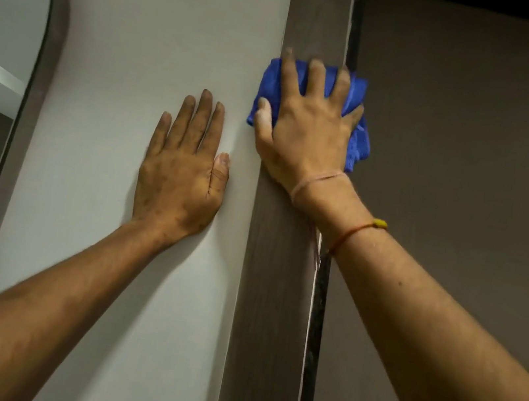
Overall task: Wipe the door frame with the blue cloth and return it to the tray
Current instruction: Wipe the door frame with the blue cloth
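Blue cloth (357,111), a soft bunched microfibre rag, lies pressed flat under my right hand (304,137) against the dark brown wood-grain door frame (279,272), the upright strip that runs from top to bottom of the view. My fingers (315,80) are spread wide over the rag and my palm bears on it, so I pin it to the frame more than I clutch it. Folds of blue show between the fingers, past my thumb on the wall side, and hang loose below my little finger on the door side, overlapping the black gap (318,313) at the frame's edge. Around my right wrist sit a pale elastic band (322,178) and, further down the forearm, a thin orange thread bracelet with a small yellow bead (380,224).

Just across from my thumb, my left hand (179,180) rests open on the plain white wall (142,42), palm flat, fingers together and pointing up, holding nothing. It lies close beside the frame without touching it, and a little lower than the hand on the rag.

Beyond the little-finger side of my grip is the flat grey-brown door panel (470,163). Far out past my left hand, the curved dark-rimmed edge of a tall arched mirror (25,127) shows on the wall.
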